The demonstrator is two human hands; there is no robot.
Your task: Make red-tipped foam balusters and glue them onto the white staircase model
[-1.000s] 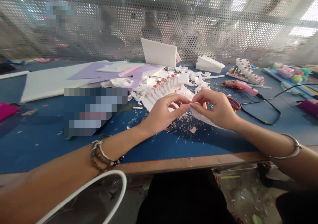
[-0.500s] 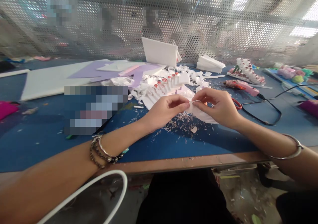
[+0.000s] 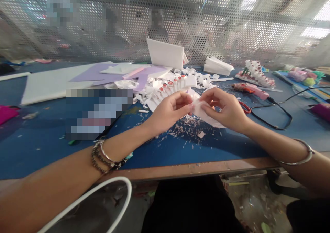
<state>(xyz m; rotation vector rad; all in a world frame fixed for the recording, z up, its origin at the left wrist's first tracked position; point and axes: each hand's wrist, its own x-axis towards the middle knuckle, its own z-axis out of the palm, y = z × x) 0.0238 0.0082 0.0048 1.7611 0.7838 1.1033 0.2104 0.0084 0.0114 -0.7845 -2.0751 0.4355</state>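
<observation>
Both my hands meet above the blue table (image 3: 46, 147) near its front edge. My left hand (image 3: 168, 112) pinches the left edge of a small white paper piece (image 3: 199, 108) with curled fingers. My right hand (image 3: 225, 109) grips the same piece from the right, thumb and fingers closed on it. Just behind my hands lies a folded white paper strip with red dots (image 3: 171, 86) amid white paper scraps (image 3: 203, 80). Fine paper shavings (image 3: 187, 127) are scattered on the table under my hands.
A pink glue gun (image 3: 249, 89) with a black cable (image 3: 275, 114) lies right of my hands, red scissors (image 3: 243, 106) beside it. White and lilac sheets (image 3: 77, 78) lie at the back left. A perforated metal screen (image 3: 165, 23) closes the table's far side; people sit behind it.
My hands have lifted slightly with the paper piece, and the piece now shows more between my fingers. Nothing else has moved.
</observation>
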